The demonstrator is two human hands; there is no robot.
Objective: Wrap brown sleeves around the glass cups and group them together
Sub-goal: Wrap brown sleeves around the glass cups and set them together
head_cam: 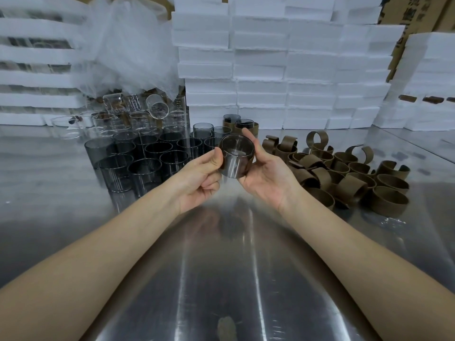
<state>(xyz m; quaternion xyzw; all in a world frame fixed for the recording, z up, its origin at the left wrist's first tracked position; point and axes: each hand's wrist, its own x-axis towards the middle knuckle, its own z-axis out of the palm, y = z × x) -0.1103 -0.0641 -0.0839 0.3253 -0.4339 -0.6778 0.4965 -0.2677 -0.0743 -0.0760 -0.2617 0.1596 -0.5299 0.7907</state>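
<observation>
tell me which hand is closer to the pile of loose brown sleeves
Right. The right hand is beside the sleeve pile; the left hand is farther, across the held cup.

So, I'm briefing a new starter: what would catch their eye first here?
Centre frame, the left hand and right hand hold a sleeved glass cup above the metal table. Left of them stands a cluster of bare dark cups; right lies a heap of brown sleeves, white foam boxes stacked behind.
</observation>
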